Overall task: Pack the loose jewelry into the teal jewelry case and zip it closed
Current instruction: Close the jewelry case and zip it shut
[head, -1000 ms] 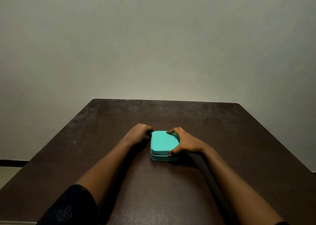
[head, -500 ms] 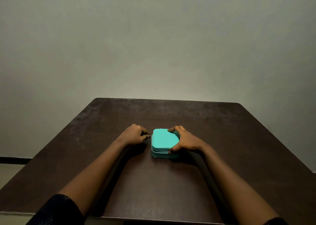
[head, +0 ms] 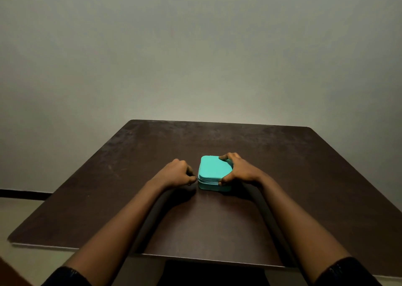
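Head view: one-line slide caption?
Right hand holds the teal jewelry case on a dark table while the left hand pinches its zipper pull.

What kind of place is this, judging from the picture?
Probably a plain indoor room: a bare grey wall, a dark brown table and a teal jewelry case on it.

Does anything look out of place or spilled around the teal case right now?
Nothing stands out. The teal case lies flat, lid down, on the table; the right hand holds it, the left hand pinches the zipper pull at its left side. No jewelry lies loose.
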